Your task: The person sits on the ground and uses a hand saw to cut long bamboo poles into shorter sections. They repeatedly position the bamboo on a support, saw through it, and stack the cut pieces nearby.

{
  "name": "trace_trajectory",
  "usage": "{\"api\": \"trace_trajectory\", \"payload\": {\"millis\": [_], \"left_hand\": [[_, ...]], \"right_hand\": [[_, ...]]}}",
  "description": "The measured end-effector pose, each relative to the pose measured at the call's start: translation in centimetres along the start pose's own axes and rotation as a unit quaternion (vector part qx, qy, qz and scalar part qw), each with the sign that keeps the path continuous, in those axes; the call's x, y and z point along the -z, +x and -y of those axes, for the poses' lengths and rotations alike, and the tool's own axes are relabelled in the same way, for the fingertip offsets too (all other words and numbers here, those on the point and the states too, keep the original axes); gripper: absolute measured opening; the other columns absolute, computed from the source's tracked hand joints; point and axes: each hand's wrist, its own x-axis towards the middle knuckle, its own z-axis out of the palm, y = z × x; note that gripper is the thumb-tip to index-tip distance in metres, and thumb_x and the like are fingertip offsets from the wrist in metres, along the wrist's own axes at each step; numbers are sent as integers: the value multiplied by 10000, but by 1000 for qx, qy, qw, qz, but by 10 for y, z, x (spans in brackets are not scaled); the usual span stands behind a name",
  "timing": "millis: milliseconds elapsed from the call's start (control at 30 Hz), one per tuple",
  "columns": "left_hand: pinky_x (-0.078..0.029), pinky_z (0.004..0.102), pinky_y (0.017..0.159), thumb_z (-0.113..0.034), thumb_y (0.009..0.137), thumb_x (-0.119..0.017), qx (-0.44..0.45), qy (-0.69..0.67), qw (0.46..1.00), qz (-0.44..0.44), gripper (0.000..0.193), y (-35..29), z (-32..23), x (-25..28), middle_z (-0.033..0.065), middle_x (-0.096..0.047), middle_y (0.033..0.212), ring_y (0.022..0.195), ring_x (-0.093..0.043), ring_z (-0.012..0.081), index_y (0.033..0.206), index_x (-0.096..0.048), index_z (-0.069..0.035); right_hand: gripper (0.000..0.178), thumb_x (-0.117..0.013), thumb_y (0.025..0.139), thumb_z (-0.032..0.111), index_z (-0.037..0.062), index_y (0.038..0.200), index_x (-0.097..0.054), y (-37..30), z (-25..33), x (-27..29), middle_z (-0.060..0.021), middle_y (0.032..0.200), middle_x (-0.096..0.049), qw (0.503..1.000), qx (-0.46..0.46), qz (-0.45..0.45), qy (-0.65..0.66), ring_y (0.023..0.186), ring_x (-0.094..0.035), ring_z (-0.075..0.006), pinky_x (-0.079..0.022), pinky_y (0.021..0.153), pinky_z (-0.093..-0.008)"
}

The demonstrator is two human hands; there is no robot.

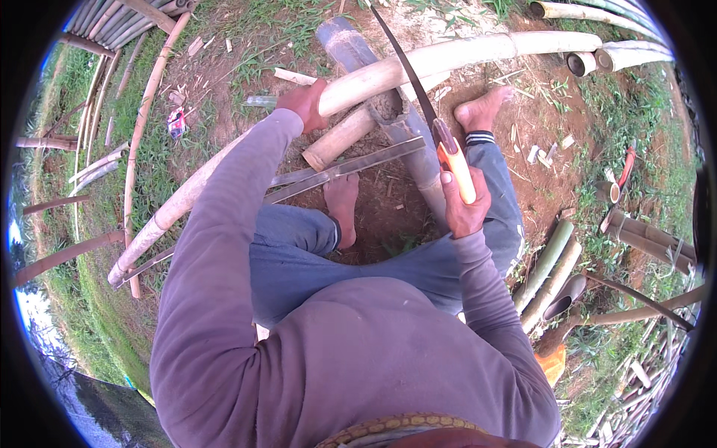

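A long pale bamboo pole (448, 57) runs from the lower left to the upper right in front of me. My left hand (305, 104) is closed on its near side. My right hand (467, 200) grips the orange-and-cream handle of a pruning saw (411, 71). Its dark, curved blade points up and away, crossing the pole to the right of my left hand. Whether the teeth touch the pole I cannot tell. Beneath the pole lies a thick grey bamboo trunk (423, 160), with a notch where the short bamboo piece (340, 138) meets it.
Split bamboo strips (346, 171) lie between my bare feet. Cut poles (627, 56) are stacked at the far right, and green lengths (547, 257) rest near my right elbow. An orange-handled tool (627, 166) is further right. Bamboo rails (153, 112) stand at left.
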Motion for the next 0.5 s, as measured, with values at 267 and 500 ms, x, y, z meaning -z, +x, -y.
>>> {"api": "trace_trajectory", "payload": {"millis": [267,500], "left_hand": [[-564,534,975,-323,704,-917,39,-17,999,-2,851,11,11,13,208,-745,1236,1163,-709,444,1444,-516,-195],[-578,534,1002,-424,768,-895,17,112,980,-165,809,23,3,-1,176,-738,1276,1156,-726,416,1413,-522,-108]], "right_hand": [[311,-816,1005,212,-18,1183,-705,21,0,-7,-54,960,-735,998,-45,33,21,858,-643,-95,-535,795,-284],[389,-807,1006,211,-21,1277,-653,28,-6,-16,-100,1075,-736,1000,10,23,-17,911,-678,-134,-548,812,-296]]}}
